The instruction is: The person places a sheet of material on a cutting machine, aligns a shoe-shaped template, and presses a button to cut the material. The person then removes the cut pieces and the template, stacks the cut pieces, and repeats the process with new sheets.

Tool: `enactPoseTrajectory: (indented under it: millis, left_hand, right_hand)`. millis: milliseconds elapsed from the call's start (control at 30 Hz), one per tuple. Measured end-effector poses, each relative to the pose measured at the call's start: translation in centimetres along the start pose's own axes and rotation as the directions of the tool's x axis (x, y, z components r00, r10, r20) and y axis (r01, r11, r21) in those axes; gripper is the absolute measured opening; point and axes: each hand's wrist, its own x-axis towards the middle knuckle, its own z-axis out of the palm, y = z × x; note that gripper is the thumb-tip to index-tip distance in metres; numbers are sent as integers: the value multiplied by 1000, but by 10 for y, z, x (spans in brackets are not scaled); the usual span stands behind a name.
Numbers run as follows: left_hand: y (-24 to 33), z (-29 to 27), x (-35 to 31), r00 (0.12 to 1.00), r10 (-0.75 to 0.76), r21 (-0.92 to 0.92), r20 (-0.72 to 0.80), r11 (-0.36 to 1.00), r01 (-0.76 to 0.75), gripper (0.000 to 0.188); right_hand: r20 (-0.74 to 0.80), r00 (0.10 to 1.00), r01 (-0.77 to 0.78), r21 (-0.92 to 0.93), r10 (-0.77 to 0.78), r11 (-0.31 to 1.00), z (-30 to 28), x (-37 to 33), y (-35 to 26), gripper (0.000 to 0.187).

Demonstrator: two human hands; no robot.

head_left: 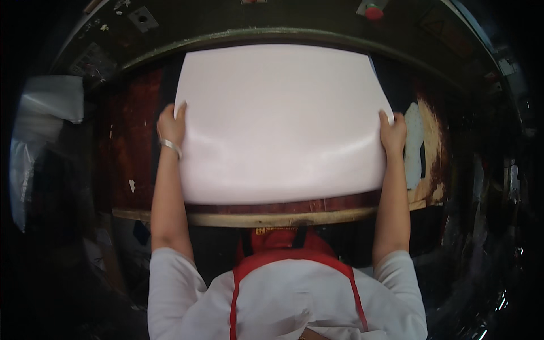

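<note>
A large pale pink-white sheet (277, 119) of smooth, slightly glossy material spans the middle of the work table. My left hand (171, 124) grips its left edge, thumb on top and fingers curled round the side. On the opposite edge my right hand (392, 132) holds the sheet the same way, its fingers partly hidden. The sheet bends a little, with soft sheen near its front corners. A metal bracelet sits on my left wrist. Whether the sheet touches the table beneath it, I cannot tell.
The reddish-brown table (127, 147) has a wooden front edge (272, 219). Beyond it runs a dark green machine frame (306, 35) with a red button (373, 12). A pale flat cut piece (414, 150) lies right of my right hand. Clear plastic sheeting (54, 99) stands at far left.
</note>
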Motion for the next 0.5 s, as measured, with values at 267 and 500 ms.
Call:
enactPoseTrajectory:
  millis: [267,500]
  left_hand:
    - [-37,-12,-49,957,-174,71,233,984,162,39]
    - [-42,2,-119,982,-157,235,-108,955,179,44]
  right_hand:
    - [-51,997,-67,-218,57,974,8,-46,25,41]
    - [-136,988,78,20,-75,997,-9,-63,56,34]
